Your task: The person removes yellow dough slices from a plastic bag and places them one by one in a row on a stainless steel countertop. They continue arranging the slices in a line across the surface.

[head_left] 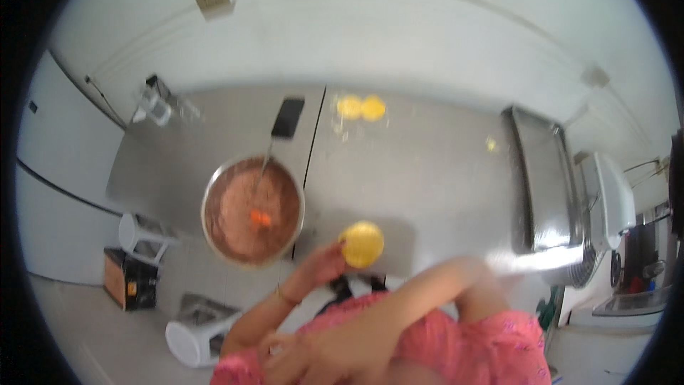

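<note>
My left hand [324,265] grips a thin, round yellow disc [363,244] by its left edge, just above the table's near edge. What the disc is made of I cannot make out. Crossing my body to the left, my right hand [331,351] lies against my pink sleeve with its fingers apart, somewhat blurred, and nothing visible in them. Left of the disc stands a metal bowl [206,207] of pinkish-brown mixture [239,199]. An orange piece [260,219] and a utensil with a thin handle [263,164] are in it.
Two yellow rounds [361,108] lie at the back of the metal table [420,171], near a black phone [288,117]. A metal tray [545,178] and a white appliance [609,199] stand at right. White stools [189,342] and a black box [132,281] are at lower left.
</note>
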`<state>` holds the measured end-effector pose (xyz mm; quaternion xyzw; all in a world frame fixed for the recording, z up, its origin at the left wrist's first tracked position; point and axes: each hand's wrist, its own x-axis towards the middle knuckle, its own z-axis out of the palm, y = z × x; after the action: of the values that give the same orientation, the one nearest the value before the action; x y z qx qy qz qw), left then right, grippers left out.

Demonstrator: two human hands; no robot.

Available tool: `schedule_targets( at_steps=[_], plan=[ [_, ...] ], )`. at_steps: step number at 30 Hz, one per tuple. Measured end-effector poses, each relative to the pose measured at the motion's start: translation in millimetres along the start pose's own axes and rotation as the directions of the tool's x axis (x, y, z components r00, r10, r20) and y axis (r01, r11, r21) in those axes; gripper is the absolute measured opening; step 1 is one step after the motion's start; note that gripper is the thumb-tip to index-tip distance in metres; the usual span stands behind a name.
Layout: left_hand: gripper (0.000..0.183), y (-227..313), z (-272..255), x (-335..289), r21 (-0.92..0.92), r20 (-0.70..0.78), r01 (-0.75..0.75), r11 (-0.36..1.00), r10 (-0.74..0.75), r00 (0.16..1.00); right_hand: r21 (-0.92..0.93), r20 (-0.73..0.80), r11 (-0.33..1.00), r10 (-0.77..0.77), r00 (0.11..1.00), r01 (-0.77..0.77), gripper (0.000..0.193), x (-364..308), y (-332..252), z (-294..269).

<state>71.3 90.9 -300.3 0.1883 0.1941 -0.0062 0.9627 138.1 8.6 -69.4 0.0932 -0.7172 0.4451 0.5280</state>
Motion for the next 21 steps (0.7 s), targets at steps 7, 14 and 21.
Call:
schedule_targets(
  at_steps=[7, 14, 21],
  plan=[
    [0.046, 9, 26, -6, -0.083, 0.154, -0.115, 0.990, 0.127, 0.980, -0.121, -0.517, 0.921, 0.259, 0.816, -0.370, 0.014, -91, -31, -61],
    [0.054, 10, 33, 23, -0.189, 0.014, -0.197, 0.962, 0.203, 0.979, -0.405, -0.842, 0.340, 0.224, 0.492, -0.849, 0.016, -175, -27, -67],
    [0.052, 7, 27, 35, -0.247, 0.079, -0.150, 0.957, 0.174, 0.982, -0.433, -0.861, 0.221, 0.186, 0.474, -0.874, 0.020, -208, -8, -48]
  ],
)
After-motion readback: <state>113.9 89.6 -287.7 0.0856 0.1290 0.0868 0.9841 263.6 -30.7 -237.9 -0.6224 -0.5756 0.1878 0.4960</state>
